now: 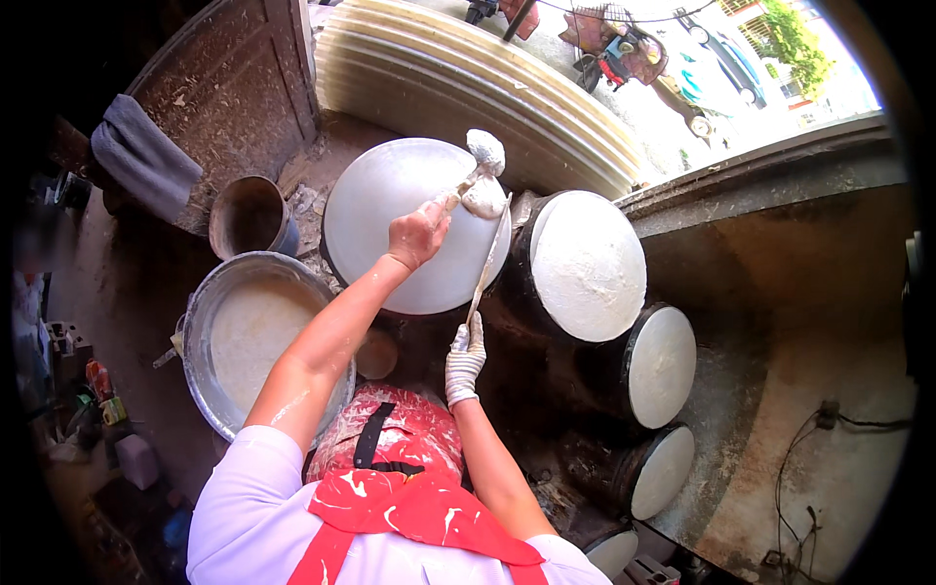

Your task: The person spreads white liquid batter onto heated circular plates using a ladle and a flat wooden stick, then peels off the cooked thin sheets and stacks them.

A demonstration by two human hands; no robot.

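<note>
My bare left hand [419,234] is closed on the short handle of a tool whose lumpy, white cloth-like head [485,154] lies over the right rim of a big round pan top [405,229]. That top is covered in smooth white. In a striped glove, my right hand [466,361] grips a long thin flat stick [489,258], pointing up and away along the pan's right edge. The stick's far end comes close to the cloth-like head; I cannot tell whether they touch. Left of my left forearm stands a wide metal tub [200,336] with pale liquid in it.
Several dark drums with white round tops [590,263] curve down the right side. A smaller bucket [249,214] stands beyond the tub. Corrugated sheeting [468,78] rises behind the pan. A grey towel [146,156] hangs at left; cables [799,487] hang along the right wall.
</note>
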